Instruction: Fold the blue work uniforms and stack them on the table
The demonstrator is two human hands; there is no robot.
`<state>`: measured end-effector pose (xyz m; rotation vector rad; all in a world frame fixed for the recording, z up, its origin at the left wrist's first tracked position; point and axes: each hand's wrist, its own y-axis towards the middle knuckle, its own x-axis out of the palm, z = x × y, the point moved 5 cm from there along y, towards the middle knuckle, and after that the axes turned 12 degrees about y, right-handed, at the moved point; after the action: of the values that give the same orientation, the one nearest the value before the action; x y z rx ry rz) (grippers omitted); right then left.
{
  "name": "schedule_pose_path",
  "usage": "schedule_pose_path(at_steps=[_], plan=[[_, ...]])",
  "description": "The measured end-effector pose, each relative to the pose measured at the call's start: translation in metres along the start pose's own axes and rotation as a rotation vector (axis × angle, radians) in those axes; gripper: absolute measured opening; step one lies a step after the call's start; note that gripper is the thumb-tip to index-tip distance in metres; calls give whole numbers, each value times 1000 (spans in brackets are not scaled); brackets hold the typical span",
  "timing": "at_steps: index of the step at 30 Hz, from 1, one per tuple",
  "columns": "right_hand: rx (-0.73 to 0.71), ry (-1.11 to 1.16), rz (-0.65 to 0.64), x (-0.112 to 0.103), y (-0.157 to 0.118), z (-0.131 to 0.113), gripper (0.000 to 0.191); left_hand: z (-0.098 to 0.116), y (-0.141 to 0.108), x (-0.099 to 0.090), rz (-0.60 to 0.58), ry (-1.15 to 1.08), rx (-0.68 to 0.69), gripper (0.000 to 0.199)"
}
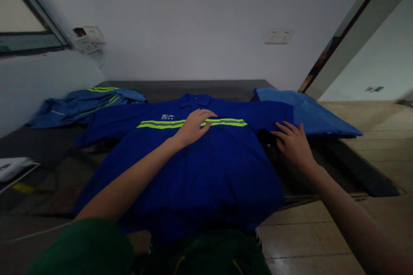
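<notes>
A dark blue work shirt (206, 172) lies spread on the dark table (226, 84), its collar at the back and its lower part reaching the front edge. A yellow-green band with a grey stripe crosses its chest, and a small white logo sits above the band on the left. My left hand (196, 125) is over the middle of the chest band, fingers apart and pointing right, holding nothing. At the end of the right sleeve, my right hand (293, 141) has its fingers spread at the cuff, with nothing gripped.
Another blue garment with yellow-green stripes (97, 102) lies crumpled at the back left. A lighter blue folded cloth (316, 114) lies at the right. At the left edge are a white device (13, 167) and its cable. A wall stands behind the table.
</notes>
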<state>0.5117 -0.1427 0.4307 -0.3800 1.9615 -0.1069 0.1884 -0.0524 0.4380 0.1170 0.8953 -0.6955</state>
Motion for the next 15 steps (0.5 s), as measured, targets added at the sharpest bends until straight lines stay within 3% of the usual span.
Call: schedule_pose_path(at_steps=[2, 3, 4, 7, 9, 11, 13, 15], plan=[[145, 270, 65, -27, -31, -12, 28, 1, -58, -55, 50, -67, -138, 29], [234, 438, 25, -37, -50, -17, 30, -1, -94, -79, 69, -77, -258, 29], [339, 611, -78, -43, -72, -21, 33, -5, -134, -98, 86, -81, -396, 29], [635, 1002, -631, -28, -148, -39, 44, -21, -265, -129, 217, 18, -829, 34], [760, 1031, -818, -4, -191, -46, 49, -30, -344, -130, 400, 167, -1086, 35], [809, 996, -777, 24, -210, -50, 54, -35, -396, -110, 501, 154, -1208, 45], [840, 1015, -701, 51, -212, -61, 65, -38, -417, -77, 458, 71, -1258, 55], [883, 1054, -650, 67, -204, -77, 76, -36, -418, -49, 398, 12, -1285, 53]])
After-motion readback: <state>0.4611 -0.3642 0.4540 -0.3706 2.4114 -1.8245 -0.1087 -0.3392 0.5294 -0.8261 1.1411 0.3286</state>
